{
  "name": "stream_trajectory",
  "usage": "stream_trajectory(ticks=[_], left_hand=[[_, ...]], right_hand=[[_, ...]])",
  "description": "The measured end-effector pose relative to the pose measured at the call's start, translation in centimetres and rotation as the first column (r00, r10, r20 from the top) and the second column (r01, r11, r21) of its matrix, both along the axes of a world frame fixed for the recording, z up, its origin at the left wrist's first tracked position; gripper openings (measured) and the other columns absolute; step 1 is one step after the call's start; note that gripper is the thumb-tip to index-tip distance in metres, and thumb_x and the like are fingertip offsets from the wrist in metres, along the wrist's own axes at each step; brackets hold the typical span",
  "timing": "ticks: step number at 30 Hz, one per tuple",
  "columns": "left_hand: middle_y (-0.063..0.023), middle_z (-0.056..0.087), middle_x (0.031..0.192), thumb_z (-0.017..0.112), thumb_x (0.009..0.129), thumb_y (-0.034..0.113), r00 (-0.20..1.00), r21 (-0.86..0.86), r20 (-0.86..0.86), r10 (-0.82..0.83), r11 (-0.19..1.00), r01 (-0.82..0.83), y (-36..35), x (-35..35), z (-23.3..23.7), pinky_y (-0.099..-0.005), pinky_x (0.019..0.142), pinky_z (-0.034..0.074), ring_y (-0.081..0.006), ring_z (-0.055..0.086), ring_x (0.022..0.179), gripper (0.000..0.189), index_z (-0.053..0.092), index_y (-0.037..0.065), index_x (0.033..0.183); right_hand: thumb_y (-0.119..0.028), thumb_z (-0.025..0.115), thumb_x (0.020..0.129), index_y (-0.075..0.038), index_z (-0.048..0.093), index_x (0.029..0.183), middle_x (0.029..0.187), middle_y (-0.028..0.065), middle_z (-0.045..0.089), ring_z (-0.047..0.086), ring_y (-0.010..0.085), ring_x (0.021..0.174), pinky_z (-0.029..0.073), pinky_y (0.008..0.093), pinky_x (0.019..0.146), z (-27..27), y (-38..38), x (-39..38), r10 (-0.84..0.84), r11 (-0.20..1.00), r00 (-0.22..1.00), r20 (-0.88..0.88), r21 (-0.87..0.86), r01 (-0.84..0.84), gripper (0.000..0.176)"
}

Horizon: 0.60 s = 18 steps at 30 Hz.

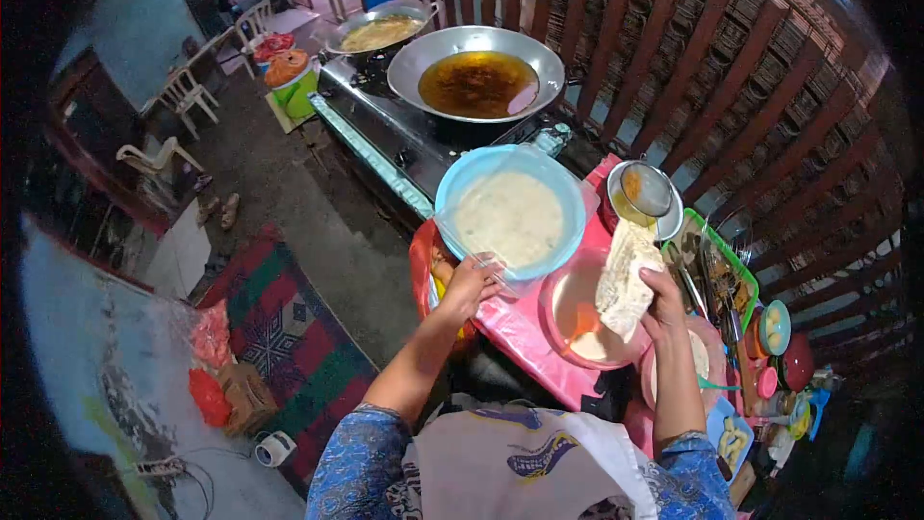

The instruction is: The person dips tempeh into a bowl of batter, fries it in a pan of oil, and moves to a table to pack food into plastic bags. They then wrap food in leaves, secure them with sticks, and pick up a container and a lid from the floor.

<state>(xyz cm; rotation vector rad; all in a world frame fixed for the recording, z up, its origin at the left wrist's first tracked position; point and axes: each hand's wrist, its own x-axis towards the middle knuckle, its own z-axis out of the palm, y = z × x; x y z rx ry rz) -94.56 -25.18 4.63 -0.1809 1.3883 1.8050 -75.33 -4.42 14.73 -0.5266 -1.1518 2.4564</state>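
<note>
My left hand (472, 284) is closed on the near-left rim of a light blue basin (450, 195), which holds a pale, lumpy batter. A crumpled cream cloth (626, 279) hangs from my right hand (666, 303), its fingers wrapped round one side. Beneath that cloth stands a pink bowl (556, 320) of cream liquid with an orange utensil (583, 320) in it. Behind the cloth, a strainer (646, 190) rests over a metal bowl (674, 221).
A wide wok (409, 63) of brown oil sits on the stove (361, 87), and a second wok (423, 12) stands beyond it. Pink plastic (520, 327) covers the table. At right is a green tray (753, 284) of utensils; a slatted wooden fence (664, 48) borders the far side.
</note>
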Motion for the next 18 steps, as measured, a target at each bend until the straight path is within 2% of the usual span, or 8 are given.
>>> stream_trajectory(ticks=[2,4,5,6,8,9,16,18], left_hand=[[-0.0098,0.058,0.092,0.046,0.084,0.009,1.000,0.087,0.023,0.019,0.996,-0.021,-0.4,-1.3,-3.8,-0.0314,0.065,0.050,-0.0189,0.058,0.081,0.021,0.048,0.006,0.104],[-0.0109,0.059,0.087,0.049,0.082,0.012,0.936,-0.151,-0.292,-0.195,0.976,0.157,-0.7,-2.1,-4.5,-0.0324,0.057,0.050,-0.0216,0.059,0.072,0.023,0.047,0.002,0.102],[-0.0099,0.061,0.071,0.053,0.079,0.018,0.947,-0.103,-0.310,-0.083,0.993,0.053,-0.7,-1.6,-3.9,-0.0320,0.051,0.048,-0.0209,0.059,0.058,0.021,0.055,-0.002,0.086],[-0.0099,0.061,0.071,0.053,0.079,0.018,0.948,-0.103,-0.304,-0.094,0.993,0.065,-1.0,-2.1,-4.2,-0.0320,0.051,0.048,-0.0209,0.059,0.058,0.021,0.055,-0.002,0.086],[-0.0087,0.060,0.058,0.055,0.077,0.023,0.782,-0.338,-0.496,-0.378,0.913,0.227,-1.9,-3.1,-5.3,-0.0314,0.050,0.046,-0.0196,0.058,0.051,0.027,0.059,-0.001,0.066],[-0.0086,0.055,0.046,0.054,0.076,0.028,0.774,-0.374,-0.528,-0.349,0.914,0.157,-1.9,-3.1,-5.6,-0.0329,0.048,0.044,-0.0189,0.057,0.046,0.036,0.058,0.001,0.053],[-0.0136,0.052,0.045,0.056,0.075,0.033,0.503,-0.632,-0.570,-0.650,0.738,0.237,-2.4,-3.8,-1.6,-0.0385,0.050,0.042,-0.0293,0.056,0.048,0.041,0.057,0.001,0.050],[-0.0157,0.054,0.050,0.057,0.075,0.033,0.426,-0.669,-0.634,-0.645,0.734,0.115,-2.2,-3.1,-0.9,-0.0405,0.053,0.042,-0.0335,0.056,0.052,0.039,0.058,0.000,0.054]], right_hand=[[-0.004,0.057,0.068,-0.003,0.032,0.124,0.111,0.0115,0.051,0.052,0.0226,0.101,0.042,0.0342,0.088,-0.3,-0.1,-3.4,0.022,0.994,0.995,0.093,0.105,-0.032,0.062],[-0.003,0.058,0.066,-0.003,0.032,0.124,0.111,0.0108,0.051,0.051,0.0221,0.103,0.040,0.0334,0.089,-0.8,0.2,-7.0,0.090,0.983,0.984,0.154,0.143,-0.113,0.063],[-0.003,0.060,0.065,-0.002,0.033,0.123,0.111,0.0104,0.051,0.050,0.0214,0.103,0.040,0.0327,0.090,-1.3,0.5,-8.8,0.119,0.973,0.976,0.184,0.172,-0.151,0.064],[-0.002,0.061,0.064,-0.002,0.033,0.123,0.112,0.0100,0.050,0.050,0.0207,0.103,0.039,0.0320,0.090,-1.4,0.7,-10.6,0.149,0.961,0.966,0.211,0.201,-0.192,0.064],[-0.004,0.065,0.063,-0.001,0.034,0.122,0.112,0.0094,0.050,0.050,0.0187,0.102,0.039,0.0304,0.089,-0.4,0.4,-14.0,0.165,0.938,0.956,0.241,0.262,-0.228,0.066],[-0.005,0.066,0.062,-0.002,0.035,0.121,0.112,0.0092,0.050,0.050,0.0182,0.102,0.039,0.0300,0.089,-0.4,0.6,-15.7,0.235,0.886,0.928,0.287,0.329,-0.326,0.066],[-0.018,0.068,0.065,-0.002,0.036,0.121,0.113,0.0103,0.049,0.046,0.0178,0.105,0.036,0.0291,0.090,-3.6,0.8,-23.4,0.524,0.650,0.726,0.445,0.342,-0.678,0.066],[-0.020,0.069,0.065,-0.001,0.036,0.121,0.114,0.0108,0.048,0.045,0.0186,0.106,0.036,0.0294,0.091,-5.6,1.2,-24.6,0.416,0.591,0.740,0.529,0.461,-0.662,0.068]])
